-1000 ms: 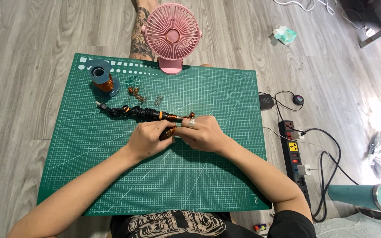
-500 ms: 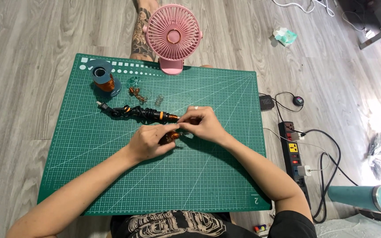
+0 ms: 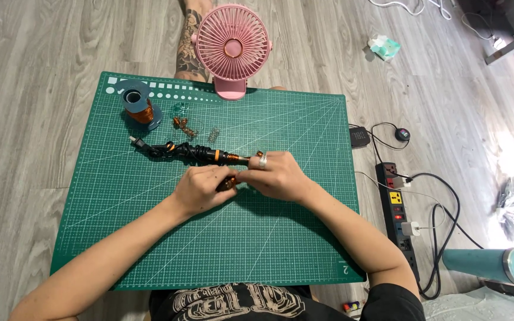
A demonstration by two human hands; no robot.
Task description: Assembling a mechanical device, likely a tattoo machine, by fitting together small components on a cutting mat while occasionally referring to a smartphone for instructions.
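Both of my hands meet at the middle of a green cutting mat (image 3: 150, 238). My left hand (image 3: 197, 189) pinches a small copper-coloured piece (image 3: 228, 183) between its fingertips. My right hand (image 3: 278, 175), with a ring on one finger, closes its fingertips on the same piece from the right. Just beyond my fingers lies a black tool with orange bands and a coiled cord (image 3: 193, 153), its tip hidden behind my right hand.
A spool of copper wire (image 3: 138, 106) stands at the mat's far left, with small copper bits (image 3: 184, 125) beside it. A pink fan (image 3: 231, 44) sits at the far edge. A power strip (image 3: 397, 205) and cables lie to the right, and a teal bottle (image 3: 490, 266) beyond.
My right hand has drawn back a little toward me from the tool's tip and now meets my left hand on the small copper piece. My left hand has hardly moved.
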